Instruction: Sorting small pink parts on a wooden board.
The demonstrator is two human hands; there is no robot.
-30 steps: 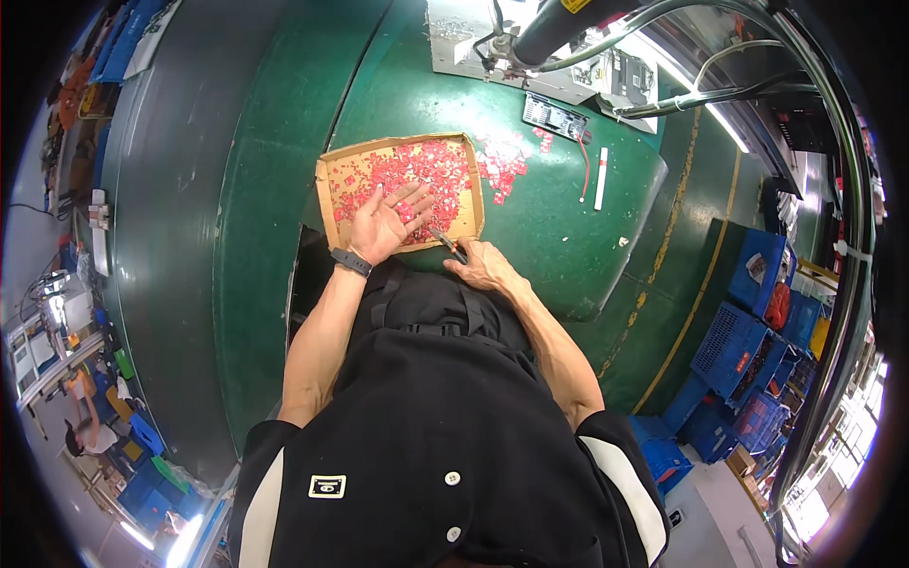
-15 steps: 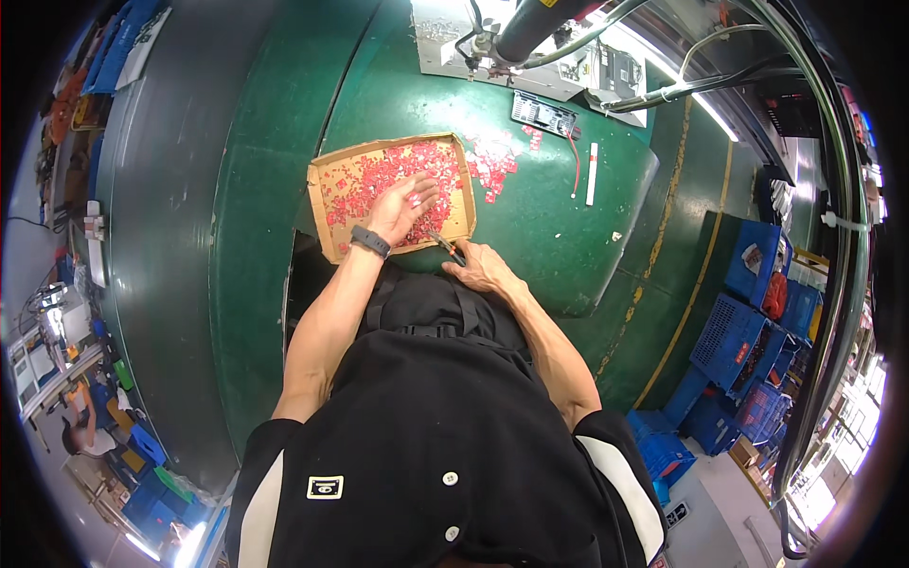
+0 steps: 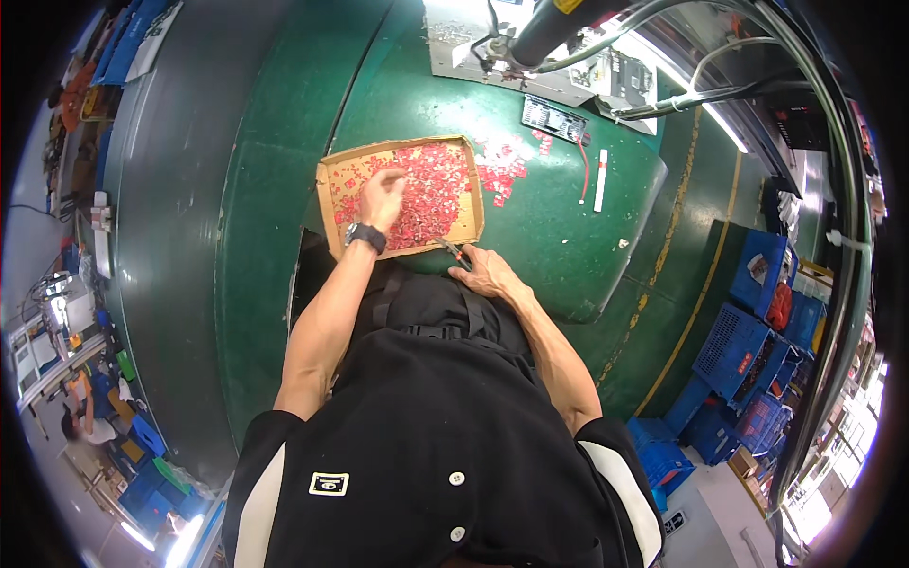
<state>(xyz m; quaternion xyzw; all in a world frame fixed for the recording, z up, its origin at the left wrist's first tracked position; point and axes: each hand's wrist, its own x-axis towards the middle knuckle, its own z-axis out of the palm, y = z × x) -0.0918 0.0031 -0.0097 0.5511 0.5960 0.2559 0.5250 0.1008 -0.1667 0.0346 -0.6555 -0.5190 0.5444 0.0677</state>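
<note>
A shallow cardboard tray on the green worktop holds a great many small red pieces. Over the tray's left-middle part is my left hand, a dark watch on its wrist. Its fingers are curled in and slightly blurred; whatever lies in them is hidden. My right hand rests at the tray's near right corner, closed round the handles of a pair of pliers. The jaws of the pliers point up and left, over the tray's near edge.
More red pieces lie right of the tray. Farther off are a dark rectangular device with a red cable and a white strip. A pale machine stands at the back. Blue crates are stacked on the right.
My left hand has turned from palm up to more back up and shifted left over the tray, its fingers now curled. My right hand keeps its grip on the pliers.
</note>
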